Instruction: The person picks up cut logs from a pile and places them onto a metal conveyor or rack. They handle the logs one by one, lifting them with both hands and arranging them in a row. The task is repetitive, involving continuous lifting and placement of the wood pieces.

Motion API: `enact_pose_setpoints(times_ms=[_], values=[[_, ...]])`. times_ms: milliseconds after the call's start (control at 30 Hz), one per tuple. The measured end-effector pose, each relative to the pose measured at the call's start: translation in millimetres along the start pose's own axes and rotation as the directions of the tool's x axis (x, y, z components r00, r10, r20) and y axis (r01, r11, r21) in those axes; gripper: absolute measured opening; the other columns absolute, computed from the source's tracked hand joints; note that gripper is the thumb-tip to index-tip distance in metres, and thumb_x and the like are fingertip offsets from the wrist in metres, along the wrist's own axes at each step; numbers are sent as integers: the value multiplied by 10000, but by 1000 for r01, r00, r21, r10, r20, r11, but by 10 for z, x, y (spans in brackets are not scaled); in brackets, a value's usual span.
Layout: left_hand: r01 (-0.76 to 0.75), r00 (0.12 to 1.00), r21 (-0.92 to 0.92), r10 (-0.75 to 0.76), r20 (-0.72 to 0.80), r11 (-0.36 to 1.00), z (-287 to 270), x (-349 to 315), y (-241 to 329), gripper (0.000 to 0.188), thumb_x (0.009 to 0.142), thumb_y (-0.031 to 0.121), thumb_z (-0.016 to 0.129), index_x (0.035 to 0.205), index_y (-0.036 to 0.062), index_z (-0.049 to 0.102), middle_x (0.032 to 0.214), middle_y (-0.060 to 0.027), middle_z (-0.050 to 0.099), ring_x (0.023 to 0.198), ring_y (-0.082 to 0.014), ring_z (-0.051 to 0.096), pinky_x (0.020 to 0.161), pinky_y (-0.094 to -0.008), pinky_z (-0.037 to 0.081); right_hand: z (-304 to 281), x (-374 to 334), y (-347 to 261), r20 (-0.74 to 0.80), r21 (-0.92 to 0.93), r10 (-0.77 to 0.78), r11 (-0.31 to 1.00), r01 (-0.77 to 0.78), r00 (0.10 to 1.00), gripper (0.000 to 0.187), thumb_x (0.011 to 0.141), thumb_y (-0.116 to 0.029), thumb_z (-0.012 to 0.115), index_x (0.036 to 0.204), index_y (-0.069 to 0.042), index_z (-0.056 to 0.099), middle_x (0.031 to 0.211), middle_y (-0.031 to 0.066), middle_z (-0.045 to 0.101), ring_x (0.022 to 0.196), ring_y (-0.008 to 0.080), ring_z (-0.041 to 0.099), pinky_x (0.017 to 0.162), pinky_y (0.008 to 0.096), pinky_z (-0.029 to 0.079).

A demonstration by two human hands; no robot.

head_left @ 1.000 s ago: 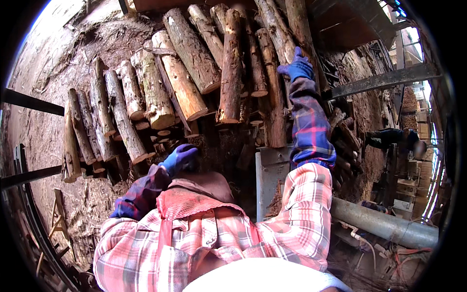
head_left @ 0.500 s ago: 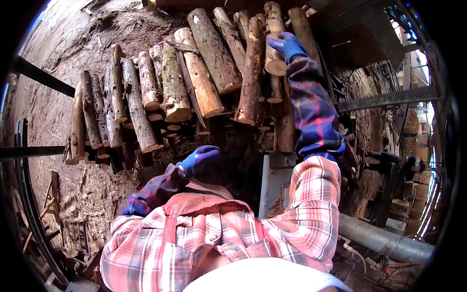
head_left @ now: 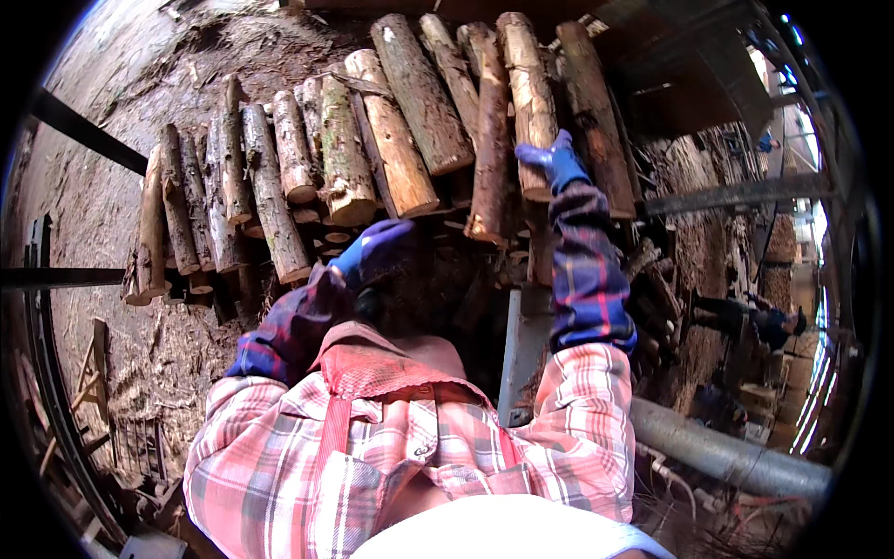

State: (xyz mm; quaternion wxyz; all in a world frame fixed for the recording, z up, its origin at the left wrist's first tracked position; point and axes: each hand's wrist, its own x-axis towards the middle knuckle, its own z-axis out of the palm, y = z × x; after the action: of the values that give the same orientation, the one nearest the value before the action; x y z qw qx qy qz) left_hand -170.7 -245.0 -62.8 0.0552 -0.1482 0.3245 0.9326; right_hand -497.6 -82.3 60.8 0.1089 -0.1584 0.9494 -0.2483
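Note:
My right hand (head_left: 556, 166), in a blue-purple glove, grips the near end of a pale, partly peeled log (head_left: 527, 84) with thumb and fingers apart across it. Just left of that log lies a reddish-brown log (head_left: 490, 140). A thick dark log (head_left: 596, 121) lies to its right. My left hand (head_left: 375, 250), gloved alike, hangs in front of the row, open, its fingers stretched to the right with nothing seen in them. Nearest to it are the cut ends of a mossy log (head_left: 346, 168) and a yellowish peeled log (head_left: 396, 140).
Several thinner logs (head_left: 272, 200) continue the row leftward, on top of more stacked wood. Dark metal bars (head_left: 88, 140) reach in from the left, another bar (head_left: 736, 194) from the right. A grey metal beam (head_left: 515, 359) and thick pipe (head_left: 726, 447) stand near me. Another person (head_left: 764, 321) is far right.
My right hand has come nearer to me, and the pale log has slid the same way. My left hand has risen toward the log ends. The view has shifted slightly.

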Motion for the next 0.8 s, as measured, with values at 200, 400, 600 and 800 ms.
enact_pose_setpoints(times_ms=[200, 400, 600, 800], values=[[-95, 980, 88, 78, 181, 992, 989, 366, -31, 324, 934, 333, 569, 1134, 79, 594, 987, -50, 624, 864, -148, 615, 792, -299, 502, -402, -1884, 798, 35, 218, -88, 973, 79, 995, 897, 660, -321, 851, 1327, 39, 372, 1111, 132, 587, 1003, 225, 572, 909, 351, 465], [370, 855, -53, -318, 410, 927, 1345, 129, -938, 460, 907, 413, 597, 1206, 64, 568, 1054, -109, 644, 985, -263, 627, 883, -391, 499, -147, -4345, 1009, -160, -37, -39, 999, 34, 986, 1014, 661, -431, 764, 1411, 19, 252, 1215, 322, 512, 1079, 442, 551, 917, 473, 456], [145, 974, 7, -144, 173, 989, 1348, 5, -2186, 534, 972, 391, 474, 1373, 44, 415, 1333, -106, 502, 1187, -226, 511, 1012, -381, 426, 463, -5529, 1534, -123, 666, 194, 743, -64, 973, 839, 765, -288, 783, 1426, -32, 335, 1355, 125, 470, 1265, 238, 433, 1074, 381, 318], [-687, 599, 16, 554, 578, 726, 2378, -486, -2603, 413, 1009, 234, 418, 1360, 18, 435, 1305, -126, 520, 1218, -213, 491, 1051, -358, 387, 427, -5766, 2028, -96, 851, 164, 525, -4, 982, 569, 847, -230, 671, 1330, -36, 441, 1217, 86, 557, 1072, 214, 543, 917, 331, 449]])
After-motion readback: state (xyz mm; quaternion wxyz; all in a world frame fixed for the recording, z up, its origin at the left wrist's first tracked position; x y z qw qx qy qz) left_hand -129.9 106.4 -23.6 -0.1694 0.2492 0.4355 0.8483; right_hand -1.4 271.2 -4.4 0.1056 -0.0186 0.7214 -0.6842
